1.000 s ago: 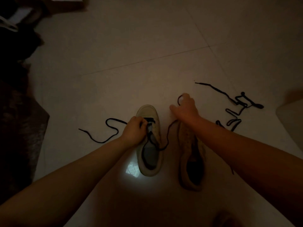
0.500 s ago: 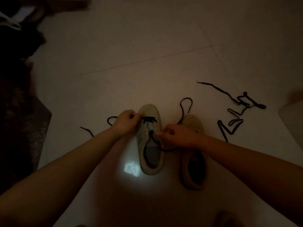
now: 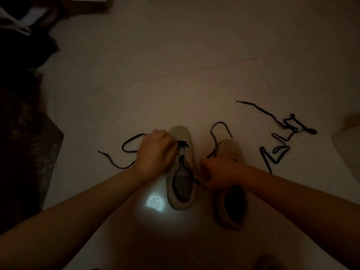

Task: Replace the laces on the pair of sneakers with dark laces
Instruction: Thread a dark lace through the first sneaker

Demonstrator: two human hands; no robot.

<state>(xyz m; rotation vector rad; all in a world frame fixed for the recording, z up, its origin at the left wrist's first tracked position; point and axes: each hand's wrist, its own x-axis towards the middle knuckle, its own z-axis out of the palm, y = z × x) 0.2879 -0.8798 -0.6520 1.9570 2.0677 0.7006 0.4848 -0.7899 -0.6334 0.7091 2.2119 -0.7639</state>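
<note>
Pale sneaker is pointing toe to 12 o'clock; left hand and right hand are flanking it, each pinching the dark lace.

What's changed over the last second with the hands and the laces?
The right hand came back from beyond the right sneaker to the left sneaker, where it now pinches the dark lace by the eyelets. That lace's free end has swung out past the right sneaker's toe. The left hand stays gripping at the front eyelets. Both sneakers and the spare lace lie unmoved.
</note>
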